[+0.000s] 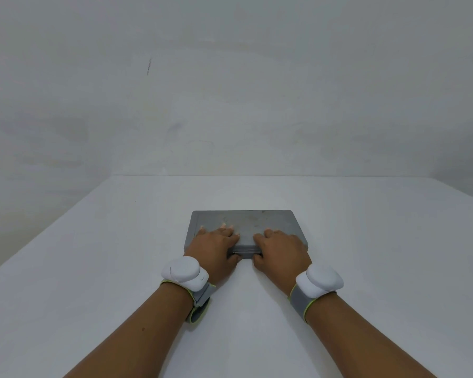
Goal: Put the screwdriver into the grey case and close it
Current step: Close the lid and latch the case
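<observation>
White counter (93,268) and a bare wall fill the frame; the grey case (243,222) lies flat and shut at lower centre. The left hand (215,248) and right hand (280,248) each clamp its near edge, fingers on the lid, thumbs at the latch (245,252). It looks rigid, smooth, light; best held by its edges. No screwdriver shows, presumably inside.

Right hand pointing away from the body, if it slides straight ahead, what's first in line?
Only the grey case lid it rests on; the right hand would cross that, then bare white table and the wall behind. Nothing else shows there, depth unclear.
</observation>
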